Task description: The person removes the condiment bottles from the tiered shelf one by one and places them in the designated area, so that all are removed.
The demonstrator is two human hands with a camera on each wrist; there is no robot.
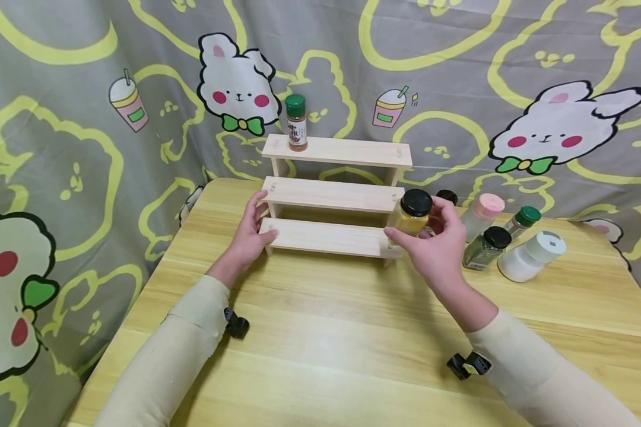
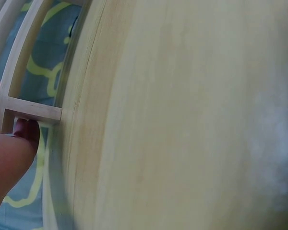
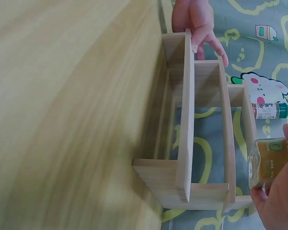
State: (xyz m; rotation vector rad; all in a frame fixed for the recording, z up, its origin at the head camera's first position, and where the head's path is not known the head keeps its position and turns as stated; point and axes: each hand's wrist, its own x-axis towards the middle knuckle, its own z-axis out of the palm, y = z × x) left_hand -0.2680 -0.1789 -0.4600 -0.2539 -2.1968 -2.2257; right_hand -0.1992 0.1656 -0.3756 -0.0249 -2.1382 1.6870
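A three-tier wooden spice rack (image 1: 333, 193) stands on the table. My left hand (image 1: 250, 230) grips its left end, the thumb on the lowest step and the fingers by the middle one; the left wrist view shows that hand (image 2: 12, 153) beside the rack's end. My right hand (image 1: 442, 246) holds a glass spice jar (image 1: 408, 220) with a black lid and yellow-brown contents, near the rack's right end. The right wrist view shows the jar (image 3: 271, 162) apart from the steps. On the top step's left side stands a green-capped spice bottle (image 1: 297, 126).
Right of the rack stand a pink-capped bottle (image 1: 483, 214), a green-capped bottle (image 1: 522, 220), a black-lidded jar of green herbs (image 1: 485, 249) and a white-capped shaker (image 1: 531, 256). Another black lid (image 1: 447, 197) shows behind my right hand. A patterned curtain (image 1: 331, 35) hangs behind the table.
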